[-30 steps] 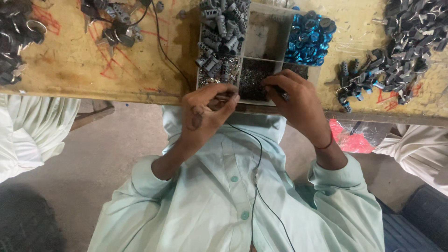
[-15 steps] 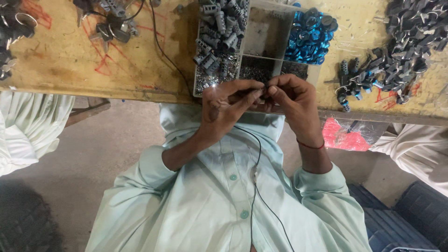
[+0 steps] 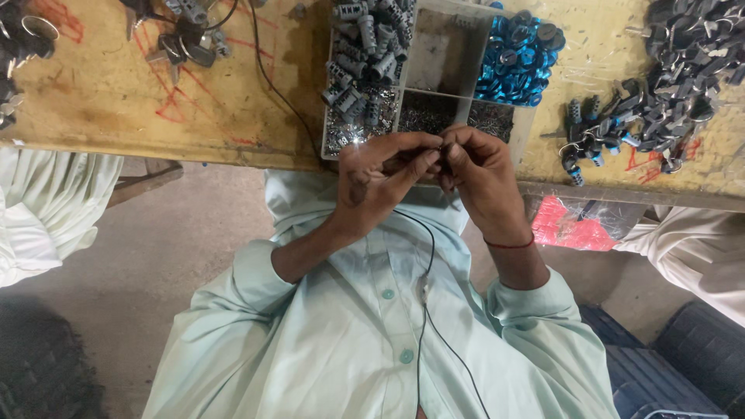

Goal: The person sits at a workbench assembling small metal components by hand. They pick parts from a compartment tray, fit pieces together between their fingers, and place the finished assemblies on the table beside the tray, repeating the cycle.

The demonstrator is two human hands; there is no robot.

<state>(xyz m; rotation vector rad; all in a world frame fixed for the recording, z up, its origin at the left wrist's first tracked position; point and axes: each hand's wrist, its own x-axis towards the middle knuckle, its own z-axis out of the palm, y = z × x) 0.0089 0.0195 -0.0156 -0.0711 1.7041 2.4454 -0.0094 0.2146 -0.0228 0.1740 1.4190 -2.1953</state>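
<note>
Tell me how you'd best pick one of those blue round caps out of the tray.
Take a blue cap by its round rim, coming from straight above: the caps lie heaped loosely in an open-topped compartment of the divided tray, whose walls likely block a sideways approach. Pick a top one, probably near the heap's middle. Both the left hand and right hand are busy pinching a small part.

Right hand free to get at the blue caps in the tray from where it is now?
Probably, but not right away. The right hand is pinched with the left hand on a small part that is too small to identify. The blue caps lie uncovered in the tray just beyond it, nothing between.
</note>
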